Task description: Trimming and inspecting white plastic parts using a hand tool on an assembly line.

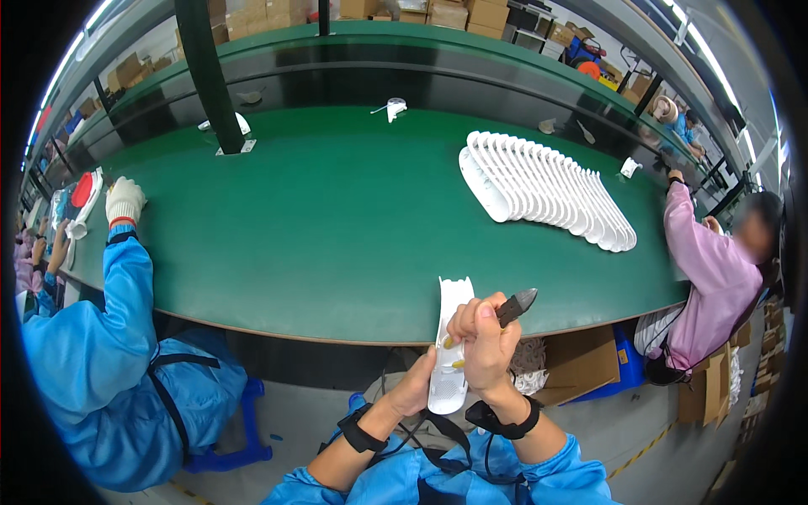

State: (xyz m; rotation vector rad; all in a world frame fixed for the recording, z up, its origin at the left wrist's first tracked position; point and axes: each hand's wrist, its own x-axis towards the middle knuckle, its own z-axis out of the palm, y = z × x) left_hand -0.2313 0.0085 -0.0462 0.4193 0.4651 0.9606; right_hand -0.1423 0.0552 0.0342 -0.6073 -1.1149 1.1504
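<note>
Left hand (418, 389) grips the white plastic part (450, 345) upright, just before the green tabletop (337, 236); right hand (486, 341) is closed on cutters (515, 305). Good trimming likely requires a steady part.

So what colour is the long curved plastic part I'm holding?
White; the long curved plastic part shows best in the head view.

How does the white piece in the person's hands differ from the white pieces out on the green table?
The held white piece is single and gripped by the left hand, beside cutters in the right hand. The row of white pieces leans overlapped on the green table, untouched. Both look alike in shape and colour.
</note>
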